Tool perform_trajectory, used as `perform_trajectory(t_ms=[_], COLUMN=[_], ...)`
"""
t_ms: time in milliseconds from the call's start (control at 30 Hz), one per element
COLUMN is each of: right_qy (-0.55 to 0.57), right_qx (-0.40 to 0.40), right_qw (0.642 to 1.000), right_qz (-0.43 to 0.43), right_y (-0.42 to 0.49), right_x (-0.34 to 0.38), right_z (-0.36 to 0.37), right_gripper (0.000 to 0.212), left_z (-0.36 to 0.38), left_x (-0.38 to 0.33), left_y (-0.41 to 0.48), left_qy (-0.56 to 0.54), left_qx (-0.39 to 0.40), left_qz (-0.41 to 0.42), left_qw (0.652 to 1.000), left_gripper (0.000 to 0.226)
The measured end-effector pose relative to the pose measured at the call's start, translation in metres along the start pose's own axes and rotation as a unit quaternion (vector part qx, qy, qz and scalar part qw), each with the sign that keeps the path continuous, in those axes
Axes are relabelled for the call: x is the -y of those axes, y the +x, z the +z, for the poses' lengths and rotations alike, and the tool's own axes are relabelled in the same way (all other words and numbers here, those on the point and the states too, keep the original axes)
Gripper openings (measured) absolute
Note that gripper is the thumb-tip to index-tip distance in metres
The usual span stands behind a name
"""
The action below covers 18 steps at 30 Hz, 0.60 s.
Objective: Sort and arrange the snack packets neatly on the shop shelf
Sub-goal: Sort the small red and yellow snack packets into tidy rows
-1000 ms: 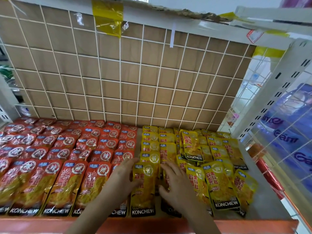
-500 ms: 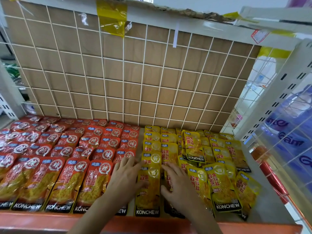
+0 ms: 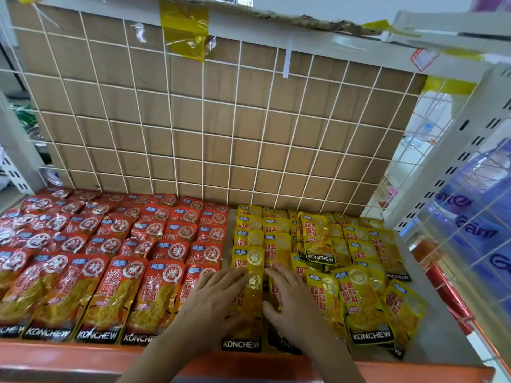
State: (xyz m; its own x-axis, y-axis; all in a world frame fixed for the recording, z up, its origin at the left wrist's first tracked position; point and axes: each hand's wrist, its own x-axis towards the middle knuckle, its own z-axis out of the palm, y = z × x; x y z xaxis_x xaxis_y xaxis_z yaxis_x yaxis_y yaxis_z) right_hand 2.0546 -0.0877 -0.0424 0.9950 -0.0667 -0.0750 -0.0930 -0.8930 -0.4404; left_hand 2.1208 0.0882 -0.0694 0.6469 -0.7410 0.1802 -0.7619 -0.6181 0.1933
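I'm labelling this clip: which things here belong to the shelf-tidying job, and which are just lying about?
Job: red snack packets, yellow snack packets, shelf, left hand, right hand, both flat on front packets.
Lying about: wire grid, cardboard backing, yellow tape, blue packs behind the side mesh.

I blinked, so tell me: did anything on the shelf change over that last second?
Barely. The left hand and right hand stay flat on either side of the front yellow packet; nothing gripped or released. The red packets and other yellow rows lie as before.
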Motion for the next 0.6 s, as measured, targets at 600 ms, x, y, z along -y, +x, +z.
perform_trajectory(t_ms=[600], right_qy=[0.023], right_qx=[-0.021], right_qw=[0.998], right_qz=[-0.061], right_y=[0.040], right_x=[0.001], right_z=[-0.009], right_gripper=[0.058], left_z=[0.000], left_x=[-0.004], left_y=[0.000], left_qy=[-0.004], left_qx=[0.012], left_qz=[0.033], left_qw=[0.999], left_gripper=[0.062])
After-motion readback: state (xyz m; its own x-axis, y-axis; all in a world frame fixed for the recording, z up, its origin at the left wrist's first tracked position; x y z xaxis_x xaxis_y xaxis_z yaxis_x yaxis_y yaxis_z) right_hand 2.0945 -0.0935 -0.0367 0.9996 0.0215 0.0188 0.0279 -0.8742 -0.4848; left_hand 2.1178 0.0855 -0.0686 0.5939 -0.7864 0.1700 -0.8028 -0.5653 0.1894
